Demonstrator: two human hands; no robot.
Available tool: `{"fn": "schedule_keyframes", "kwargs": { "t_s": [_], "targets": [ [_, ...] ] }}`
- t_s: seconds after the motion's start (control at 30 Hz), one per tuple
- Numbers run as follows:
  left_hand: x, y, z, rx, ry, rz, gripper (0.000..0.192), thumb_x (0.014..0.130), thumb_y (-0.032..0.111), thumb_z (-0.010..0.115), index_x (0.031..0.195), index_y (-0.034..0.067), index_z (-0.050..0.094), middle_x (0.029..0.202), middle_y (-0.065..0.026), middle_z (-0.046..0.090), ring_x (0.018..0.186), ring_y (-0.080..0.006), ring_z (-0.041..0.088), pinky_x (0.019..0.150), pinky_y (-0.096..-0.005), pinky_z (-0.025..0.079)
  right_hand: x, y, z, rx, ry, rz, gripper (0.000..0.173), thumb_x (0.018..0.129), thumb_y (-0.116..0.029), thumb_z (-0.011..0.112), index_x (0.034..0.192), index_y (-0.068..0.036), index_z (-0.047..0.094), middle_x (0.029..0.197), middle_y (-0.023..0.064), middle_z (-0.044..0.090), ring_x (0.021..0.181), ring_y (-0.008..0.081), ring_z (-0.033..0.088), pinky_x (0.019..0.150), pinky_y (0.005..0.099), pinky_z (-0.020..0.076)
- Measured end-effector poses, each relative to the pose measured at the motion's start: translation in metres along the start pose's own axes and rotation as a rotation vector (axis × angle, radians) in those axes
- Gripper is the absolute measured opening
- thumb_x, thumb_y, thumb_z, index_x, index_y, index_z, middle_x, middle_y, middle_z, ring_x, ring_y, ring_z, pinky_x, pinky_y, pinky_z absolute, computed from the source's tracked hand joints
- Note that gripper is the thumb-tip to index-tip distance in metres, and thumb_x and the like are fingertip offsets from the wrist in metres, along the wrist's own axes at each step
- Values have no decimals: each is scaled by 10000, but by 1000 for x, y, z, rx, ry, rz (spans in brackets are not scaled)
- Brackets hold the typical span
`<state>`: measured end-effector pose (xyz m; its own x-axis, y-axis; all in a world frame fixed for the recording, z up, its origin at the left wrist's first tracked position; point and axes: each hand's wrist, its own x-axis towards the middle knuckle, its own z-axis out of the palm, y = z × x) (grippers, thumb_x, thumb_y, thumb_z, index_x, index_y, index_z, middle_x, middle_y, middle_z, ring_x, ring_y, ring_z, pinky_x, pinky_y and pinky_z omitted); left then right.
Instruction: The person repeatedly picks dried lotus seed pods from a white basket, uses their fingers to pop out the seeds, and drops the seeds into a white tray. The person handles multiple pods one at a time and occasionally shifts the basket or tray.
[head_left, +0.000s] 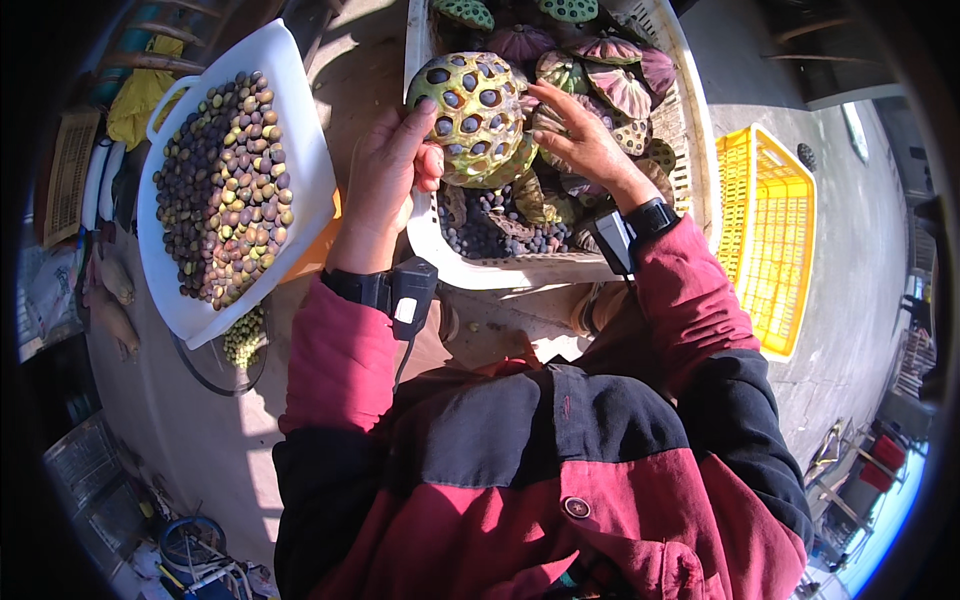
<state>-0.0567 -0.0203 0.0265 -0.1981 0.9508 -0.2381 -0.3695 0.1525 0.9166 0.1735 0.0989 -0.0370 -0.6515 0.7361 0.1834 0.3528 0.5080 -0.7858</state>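
A yellow-green lotus seed pod (478, 112) with dark seeds in its holes is held up in my left hand (409, 154), thumb on its rim. My right hand (589, 142) has its fingers apart at the pod's right side; whether they touch it I cannot tell. Below both hands stands a white plastic crate (480, 276) with purple and green lotus pods (619, 90) and loose dark lotus seeds (480, 238). To the left, a white plastic basin (306, 124) holds a heap of brown and purple lotus seeds (232, 187).
A yellow plastic crate (776, 247) stands on the floor right of the white crate. Small green seeds (244, 337) lie in a dark-rimmed container under the basin's lower edge. Something orange (311, 251) shows beneath the basin. Cloth gloves (112, 300) lie far left.
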Motion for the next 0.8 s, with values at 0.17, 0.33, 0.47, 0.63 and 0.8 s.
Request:
{"fn": "schedule_keyframes", "kwargs": {
  "t_s": [0.17,0.33,0.47,0.63,0.8],
  "targets": [
    [-8,-3,-6,-15,-3,0,250,918,328,625,900,85,567,563,-11,542,449,-67,493,421,-193,390,-26,21,45,-673,-183,59,644,734,-119,648,1345,-154,446,1186,96,550,1113,327,504,947,429,415],
    [-7,0,8,-9,-64,92,244,943,315,587,1007,81,555,658,2,538,554,-68,514,476,-186,398,-21,3,18,-640,-214,162,283,768,-335,667,943,-113,654,893,90,639,912,306,611,783,437,470],
    [-4,-1,24,-12,-127,137,266,945,320,580,1034,71,548,669,-20,561,560,-87,526,487,-199,415,-22,1,-43,-234,216,309,359,796,-385,692,841,-32,640,727,166,635,695,346,621,641,425,481],
    [2,-11,43,-51,-228,88,309,939,346,583,1071,72,530,676,-58,626,524,-118,582,478,-211,466,-76,12,-137,790,849,266,250,933,-332,593,991,-92,629,859,-5,662,698,62,569,623,199,423],
    [9,-25,63,-143,-327,-30,260,954,346,559,1041,103,522,685,-60,632,515,-107,576,468,-198,452,-104,12,-167,1262,1202,424,568,880,-519,589,1165,-33,518,1239,141,566,1143,287,561,979,407,457]
  ]
}}
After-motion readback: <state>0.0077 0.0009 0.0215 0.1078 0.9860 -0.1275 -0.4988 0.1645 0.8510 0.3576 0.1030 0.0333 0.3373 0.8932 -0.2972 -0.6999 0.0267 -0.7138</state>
